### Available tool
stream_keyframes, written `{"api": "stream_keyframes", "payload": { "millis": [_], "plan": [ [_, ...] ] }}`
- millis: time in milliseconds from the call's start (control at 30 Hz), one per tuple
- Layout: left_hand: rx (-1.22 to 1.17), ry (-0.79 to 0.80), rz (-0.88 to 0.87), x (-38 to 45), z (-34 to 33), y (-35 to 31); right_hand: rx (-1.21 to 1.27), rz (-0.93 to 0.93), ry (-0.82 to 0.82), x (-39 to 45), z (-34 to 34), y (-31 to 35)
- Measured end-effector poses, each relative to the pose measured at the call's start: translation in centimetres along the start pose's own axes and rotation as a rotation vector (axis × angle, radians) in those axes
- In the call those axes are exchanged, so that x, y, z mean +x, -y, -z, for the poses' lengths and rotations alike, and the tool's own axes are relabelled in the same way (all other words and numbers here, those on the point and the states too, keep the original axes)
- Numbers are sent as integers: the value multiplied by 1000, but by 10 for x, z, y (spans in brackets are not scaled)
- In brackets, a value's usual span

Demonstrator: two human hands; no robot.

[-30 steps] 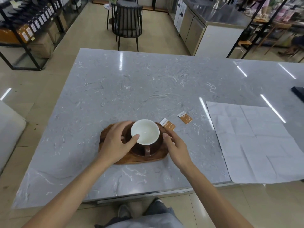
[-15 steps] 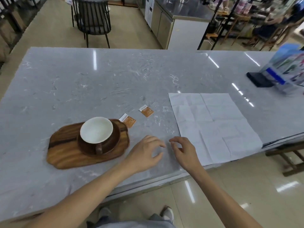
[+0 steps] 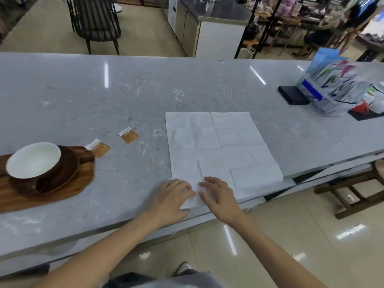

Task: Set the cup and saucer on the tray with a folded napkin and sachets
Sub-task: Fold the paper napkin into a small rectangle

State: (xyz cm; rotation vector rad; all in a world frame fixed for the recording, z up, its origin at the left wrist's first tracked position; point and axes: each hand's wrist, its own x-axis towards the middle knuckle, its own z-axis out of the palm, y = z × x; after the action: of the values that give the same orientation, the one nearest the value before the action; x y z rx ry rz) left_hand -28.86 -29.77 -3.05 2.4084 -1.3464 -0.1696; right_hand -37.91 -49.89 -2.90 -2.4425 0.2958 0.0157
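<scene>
A white-lined brown cup (image 3: 34, 161) stands on a brown saucer (image 3: 68, 169), which rests on a wooden tray (image 3: 83, 179) at the left. One orange sachet (image 3: 98, 149) lies against the tray's far right edge; a second sachet (image 3: 128, 135) lies further right on the counter. A white napkin (image 3: 220, 150) is spread flat, creased, near the counter's front edge. My left hand (image 3: 173, 196) and my right hand (image 3: 218, 194) rest side by side on the napkin's near left corner, fingers on the paper. Whether the corner is pinched I cannot tell.
The grey marble counter (image 3: 145, 90) runs across the view, its front edge just below my hands. At the far right stand a black box (image 3: 293, 95) and a clear holder of colourful packets (image 3: 334, 88). A wooden stool (image 3: 357, 190) sits beyond the counter's right end.
Both hands left the cup and tray, moved right along the counter, and now rest on the napkin's near corner. The view has swung right, so the tray sits at the left edge.
</scene>
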Motion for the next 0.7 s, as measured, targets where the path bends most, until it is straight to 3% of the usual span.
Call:
{"api": "stream_keyframes", "payload": {
  "millis": [100, 400, 533, 700],
  "plan": [
    [39, -65, 9, -5, -6, -4, -73, 123, -11, 0, -1, -13],
    [-312, -300, 254, 10, 32, -5, -162, 295, -126, 8, 5, -24],
    [-398, -463, 342, 16, 60, 3, -187, 199, -271, 14, 33, -45],
    [-384, -574, 424, 10, 95, 26, -145, 102, -308, 22, 111, -82]
  ]
}}
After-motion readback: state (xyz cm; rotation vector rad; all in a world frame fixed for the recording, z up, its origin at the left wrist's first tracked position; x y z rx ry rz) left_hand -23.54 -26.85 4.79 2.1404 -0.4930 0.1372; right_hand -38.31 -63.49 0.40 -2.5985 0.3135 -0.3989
